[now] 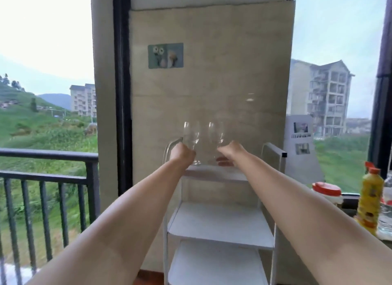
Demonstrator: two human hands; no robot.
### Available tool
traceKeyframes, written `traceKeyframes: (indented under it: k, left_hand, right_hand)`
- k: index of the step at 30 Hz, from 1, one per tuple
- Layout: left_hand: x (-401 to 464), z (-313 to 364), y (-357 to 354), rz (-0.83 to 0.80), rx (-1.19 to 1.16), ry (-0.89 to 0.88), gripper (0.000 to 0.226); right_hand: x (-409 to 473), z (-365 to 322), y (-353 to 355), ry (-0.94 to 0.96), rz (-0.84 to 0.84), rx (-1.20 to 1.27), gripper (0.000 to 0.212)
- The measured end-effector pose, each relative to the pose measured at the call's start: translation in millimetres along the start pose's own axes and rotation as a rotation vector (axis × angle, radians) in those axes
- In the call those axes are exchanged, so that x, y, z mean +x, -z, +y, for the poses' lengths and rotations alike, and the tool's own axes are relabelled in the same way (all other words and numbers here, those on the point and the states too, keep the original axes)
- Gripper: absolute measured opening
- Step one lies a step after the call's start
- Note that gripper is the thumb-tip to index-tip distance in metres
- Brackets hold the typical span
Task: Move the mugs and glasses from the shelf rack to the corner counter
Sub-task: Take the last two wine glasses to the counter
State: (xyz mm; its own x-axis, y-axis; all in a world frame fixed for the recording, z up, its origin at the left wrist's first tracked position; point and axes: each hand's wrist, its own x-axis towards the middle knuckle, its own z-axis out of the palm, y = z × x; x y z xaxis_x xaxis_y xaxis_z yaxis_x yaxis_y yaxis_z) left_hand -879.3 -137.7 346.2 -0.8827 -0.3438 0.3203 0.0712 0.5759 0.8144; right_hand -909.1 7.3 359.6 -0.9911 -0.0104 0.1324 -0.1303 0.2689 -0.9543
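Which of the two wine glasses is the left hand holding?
The wine glass nearer the balcony railing: the left hand grips its stem. The other wine glass, toward the yellow bottle, is in the right hand.

Two wine glasses (191, 136), one rack (220, 223)

Two bare forearms run up from the bottom corners of the view, with no sleeve, cuff or glove on either of them. The left hand (182, 153) and the right hand (230, 151) are bare too, and no ring, watch, bracelet or band shows at the wrists. The arms look long and widened near the lower edge, as the wide lens draws them. The fingers are small and blurred, so nails and finer marks cannot be told
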Motion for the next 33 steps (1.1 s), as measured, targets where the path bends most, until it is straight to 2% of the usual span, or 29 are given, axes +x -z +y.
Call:
traceKeyframes:
  k: [3, 6, 9, 10, 12, 18, 23, 27, 30, 33]
  left_hand:
    - [17, -1, -11, -0.056, -0.107, 0.052, 0.013]
    - [27, -1, -21, -0.065, -0.151, 0.098, 0.023]
    - [36, -5, -28, -0.004, -0.112, 0.091, 0.027]
    - [39, -7, -28, 0.005, -0.121, 0.091, 0.028]
    - [41, -9, -28, -0.003, -0.149, 0.077, 0.024]
    - [22, 1, -11, -0.056, -0.217, 0.022, 0.011]
    - [-15, 14, 15, -0.024, -0.244, -0.050, 0.019]
    - [-48, 22, 40, -0.030, -0.172, -0.129, 0.019]
    - [-87, 17, 55, -0.056, -0.144, -0.169, 0.030]
    - [-133, 2, 61, -0.125, -0.147, -0.165, 0.028]
  right_hand:
    - [10, 3, -8, -0.093, -0.074, 0.113, 0.009]
    - [16, 3, -18, -0.124, -0.088, 0.153, 0.011]
    - [22, 5, -26, -0.102, -0.052, 0.147, 0.007]
    - [25, 6, -28, -0.095, -0.029, 0.145, 0.015]
    - [29, 9, -29, -0.084, 0.003, 0.125, 0.025]
    - [20, 0, -19, 0.011, 0.066, 0.154, 0.024]
    - [-28, -19, 0, 0.073, 0.057, 0.163, 0.031]
    - [-82, -25, 14, 0.124, 0.069, 0.092, 0.030]
    - [-132, -20, 20, 0.124, 0.098, 0.049, 0.028]
    - [-181, -4, 22, 0.074, 0.125, 0.027, 0.025]
